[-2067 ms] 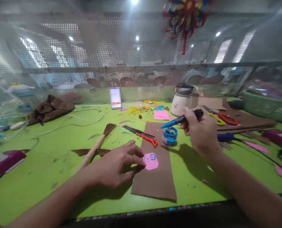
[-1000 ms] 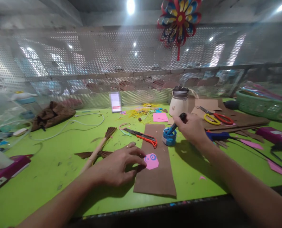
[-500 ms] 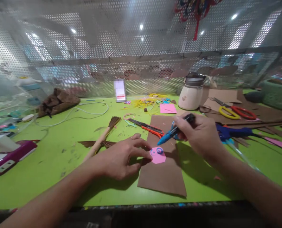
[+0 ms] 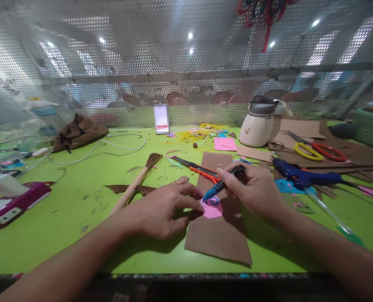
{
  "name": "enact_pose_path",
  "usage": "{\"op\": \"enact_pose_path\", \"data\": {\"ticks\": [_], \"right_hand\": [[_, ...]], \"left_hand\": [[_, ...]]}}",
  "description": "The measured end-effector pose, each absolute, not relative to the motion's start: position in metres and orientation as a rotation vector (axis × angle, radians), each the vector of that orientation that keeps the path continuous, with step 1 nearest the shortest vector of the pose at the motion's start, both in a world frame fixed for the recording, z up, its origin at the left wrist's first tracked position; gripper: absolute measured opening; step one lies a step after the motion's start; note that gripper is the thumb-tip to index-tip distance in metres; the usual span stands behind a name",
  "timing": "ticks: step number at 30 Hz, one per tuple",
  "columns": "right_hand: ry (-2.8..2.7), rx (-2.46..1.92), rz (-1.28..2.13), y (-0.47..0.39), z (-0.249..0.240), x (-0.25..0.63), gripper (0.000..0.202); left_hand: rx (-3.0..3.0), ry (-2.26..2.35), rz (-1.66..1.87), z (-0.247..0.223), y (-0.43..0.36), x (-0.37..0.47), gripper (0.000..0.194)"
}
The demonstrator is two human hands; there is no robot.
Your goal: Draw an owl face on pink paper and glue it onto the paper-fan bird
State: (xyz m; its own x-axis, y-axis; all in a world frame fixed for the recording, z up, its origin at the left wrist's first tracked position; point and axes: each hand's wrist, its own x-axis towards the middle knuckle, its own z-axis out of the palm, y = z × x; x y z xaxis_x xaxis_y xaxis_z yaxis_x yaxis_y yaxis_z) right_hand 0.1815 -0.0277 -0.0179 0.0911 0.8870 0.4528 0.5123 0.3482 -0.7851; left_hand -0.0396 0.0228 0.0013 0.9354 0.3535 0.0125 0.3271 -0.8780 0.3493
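Observation:
In the head view my right hand (image 4: pixel 252 184) is closed round a blue marker (image 4: pixel 221 184), its tip touching a small pink paper piece (image 4: pixel 213 209) near the left drawn mark. Blue ring-like marks show on the pink piece, which lies on a brown cardboard strip (image 4: pixel 218 239). My left hand (image 4: pixel 164 205) has its fingers stretched and apart, fingertips resting on the pink piece's left edge. Just beyond lies a utility knife (image 4: pixel 194 165) beside an orange handle (image 4: pixel 213 178). A wooden stick with a brown bristly end (image 4: pixel 139 176) lies left of my left hand.
A blue glue gun (image 4: pixel 302 173) lies to the right, with scissors (image 4: pixel 309 152) on cardboard behind it. A cream jug (image 4: pixel 258 126) stands at the back. Yellow shreds (image 4: pixel 194 136) and a pink sheet (image 4: pixel 225 144) lie mid-table. At left are a purple power strip (image 4: pixel 16 203) and a white cable (image 4: pixel 95 147).
My right hand has moved left and lowered the marker from above the pink paper onto its left drawn mark. My left hand stays on the paper's edge. The view has shifted slightly.

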Motion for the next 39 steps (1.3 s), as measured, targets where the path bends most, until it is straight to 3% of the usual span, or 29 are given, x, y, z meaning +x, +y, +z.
{"op": "enact_pose_path", "data": {"ticks": [39], "right_hand": [[-1.549, -1.347, 0.414, -0.0271, -0.0213, 0.181, 0.037]], "left_hand": [[2.722, 0.514, 0.148, 0.0027, 0.021, -0.0389, 0.03]]}}
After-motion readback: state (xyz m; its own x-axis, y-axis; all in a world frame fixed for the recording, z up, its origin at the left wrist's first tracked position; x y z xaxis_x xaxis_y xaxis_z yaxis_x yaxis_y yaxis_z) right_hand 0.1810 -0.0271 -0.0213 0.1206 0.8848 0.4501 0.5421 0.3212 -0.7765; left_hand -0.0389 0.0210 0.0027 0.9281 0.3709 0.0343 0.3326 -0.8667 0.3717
